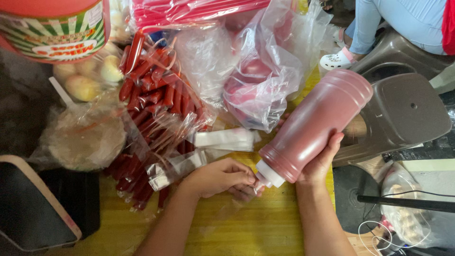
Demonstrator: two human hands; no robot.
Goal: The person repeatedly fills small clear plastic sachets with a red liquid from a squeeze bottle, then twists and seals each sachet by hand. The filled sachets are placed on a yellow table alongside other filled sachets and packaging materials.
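Over the yellow counter (pixel 246 227) I see my right hand (pixel 322 161) wrapped around a squeeze bottle of red sauce (pixel 313 125), tipped so its white nozzle points down and to the left. My left hand (pixel 220 178) is curled shut just beside the nozzle, fingertips pinched on something small that I cannot make out. I judge the filling to be under way rather than finished: the bottle looks nearly full, and a heap of thin red-filled plastic tubes (pixel 151 104) already lies in clear wrap to the left. Flat empty sleeves (pixel 225 139) rest touching the heap, so I take it more remain. A brown plastic stool (pixel 403 114) stands to the right of the counter.
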